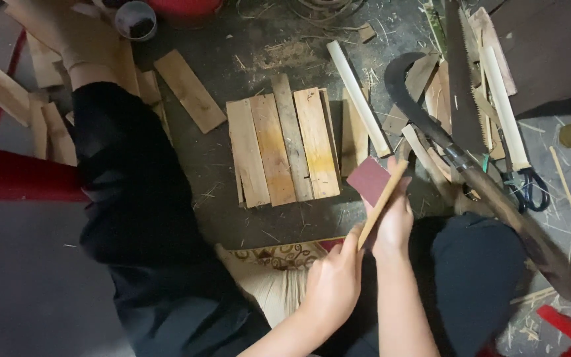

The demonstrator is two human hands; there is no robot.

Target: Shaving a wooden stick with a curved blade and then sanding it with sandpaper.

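Left hand (334,281): fingers closed around the lower end of a thin, flat, pale wooden slat (381,203).
Right hand (391,221): closed, pressing a dark red sheet of sandpaper (367,178) against the slat.
Slat position: tilted, held above the lap, just in front of the planks.
Count: five pale wooden planks (285,147) lying side by side on the floor (232,66); one curved dark-bladed billhook with wooden handle (457,158) at right.

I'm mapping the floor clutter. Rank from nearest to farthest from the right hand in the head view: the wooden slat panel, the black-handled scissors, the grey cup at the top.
1. Wooden slat panel: just up-left of the right hand.
2. Black-handled scissors: off to the right.
3. Grey cup: far up-left, by the top edge.
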